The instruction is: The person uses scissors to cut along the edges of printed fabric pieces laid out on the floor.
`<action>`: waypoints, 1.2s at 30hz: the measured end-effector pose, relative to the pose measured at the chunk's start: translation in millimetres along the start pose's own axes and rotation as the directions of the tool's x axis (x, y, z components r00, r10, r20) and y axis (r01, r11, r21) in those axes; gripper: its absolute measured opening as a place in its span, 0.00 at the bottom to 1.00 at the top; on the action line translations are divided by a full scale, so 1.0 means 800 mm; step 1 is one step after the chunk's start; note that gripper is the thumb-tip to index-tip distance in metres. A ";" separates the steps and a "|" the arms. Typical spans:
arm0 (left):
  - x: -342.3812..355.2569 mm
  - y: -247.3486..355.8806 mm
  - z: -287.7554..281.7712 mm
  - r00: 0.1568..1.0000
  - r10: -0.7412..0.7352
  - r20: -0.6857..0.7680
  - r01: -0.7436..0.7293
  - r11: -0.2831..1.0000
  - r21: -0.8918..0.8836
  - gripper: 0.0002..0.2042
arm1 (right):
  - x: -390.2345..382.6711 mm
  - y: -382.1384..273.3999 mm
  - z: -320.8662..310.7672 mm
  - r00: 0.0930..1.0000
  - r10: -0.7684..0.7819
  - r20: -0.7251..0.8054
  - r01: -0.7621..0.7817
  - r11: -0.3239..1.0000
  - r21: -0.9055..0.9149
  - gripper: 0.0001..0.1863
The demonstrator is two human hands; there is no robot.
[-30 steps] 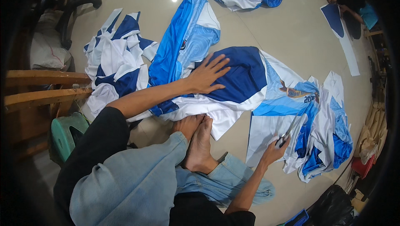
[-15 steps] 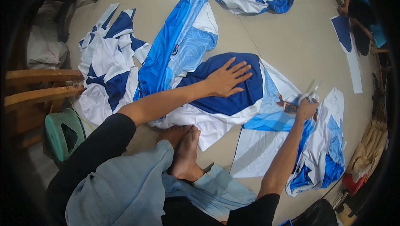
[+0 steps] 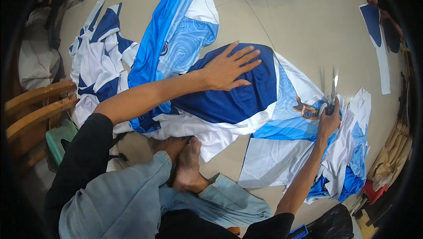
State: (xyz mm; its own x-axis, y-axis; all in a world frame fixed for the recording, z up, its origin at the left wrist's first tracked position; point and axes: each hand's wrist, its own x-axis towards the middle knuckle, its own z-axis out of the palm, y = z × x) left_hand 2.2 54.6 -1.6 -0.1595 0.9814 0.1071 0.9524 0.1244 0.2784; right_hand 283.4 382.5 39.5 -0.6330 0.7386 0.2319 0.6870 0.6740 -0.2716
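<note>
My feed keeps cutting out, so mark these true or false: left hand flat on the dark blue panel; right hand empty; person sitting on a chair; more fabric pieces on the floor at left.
1. The left hand lies flat on the dark blue fabric panel. True.
2. The right hand is empty. False: it holds scissors.
3. The person sits on a chair. False: they sit on the tiled floor, legs folded.
4. More blue-and-white fabric pieces lie at left. True.

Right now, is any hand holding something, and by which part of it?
The right hand holds scissors by the handles, blades pointing up and away. The left hand holds nothing; it lies flat on the dark blue fabric panel.
</note>
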 end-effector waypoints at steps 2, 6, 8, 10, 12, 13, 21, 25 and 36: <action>0.001 -0.005 -0.007 0.998 0.003 0.058 -0.004 1.000 0.015 0.35 | 0.013 0.007 0.000 0.999 0.043 -0.010 -0.043 0.999 -0.009 0.27; -0.002 -0.017 -0.014 0.996 0.021 0.088 -0.022 1.000 0.007 0.36 | 0.089 0.035 -0.001 0.983 0.127 -0.132 -0.129 0.992 -0.005 0.27; 0.008 -0.014 -0.010 0.994 0.077 0.076 -0.075 0.997 -0.029 0.37 | 0.125 0.079 -0.006 0.962 0.191 -0.197 -0.216 0.970 -0.114 0.27; 0.012 -0.018 -0.010 0.992 0.102 0.072 -0.099 0.994 -0.049 0.38 | 0.133 0.088 -0.007 0.940 0.237 -0.245 -0.281 0.946 -0.163 0.27; 0.013 -0.022 -0.012 0.992 0.115 0.051 -0.111 0.991 -0.079 0.38 | 0.123 0.061 0.003 0.921 0.281 -0.270 -0.334 0.927 -0.173 0.27; 0.007 -0.026 -0.013 0.994 0.103 0.045 -0.098 0.991 -0.087 0.39 | 0.104 0.029 0.011 0.912 0.309 -0.271 -0.311 0.950 0.034 0.29; -0.022 0.025 -0.037 0.998 0.028 -0.055 -0.036 0.988 -0.149 0.40 | -0.276 -0.195 -0.020 0.808 0.476 0.347 -0.561 0.441 0.701 0.26; -0.055 0.090 -0.027 0.999 -0.022 -0.029 0.014 0.970 -0.243 0.39 | -0.421 -0.347 -0.069 0.600 0.440 0.668 -0.709 -0.093 0.699 0.35; -0.111 0.102 0.010 0.992 -0.122 0.008 0.122 0.984 -0.132 0.52 | -0.413 -0.364 -0.025 0.606 0.336 0.721 -0.398 -0.657 0.641 0.27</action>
State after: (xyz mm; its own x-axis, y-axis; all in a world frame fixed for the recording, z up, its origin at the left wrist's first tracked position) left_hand 96.3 -21.1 4.1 -0.2726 0.9600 0.0647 0.8830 0.2229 0.4131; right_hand 299.6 -57.3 60.4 -0.4098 0.6653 -0.6240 -0.4283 -0.7443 -0.5124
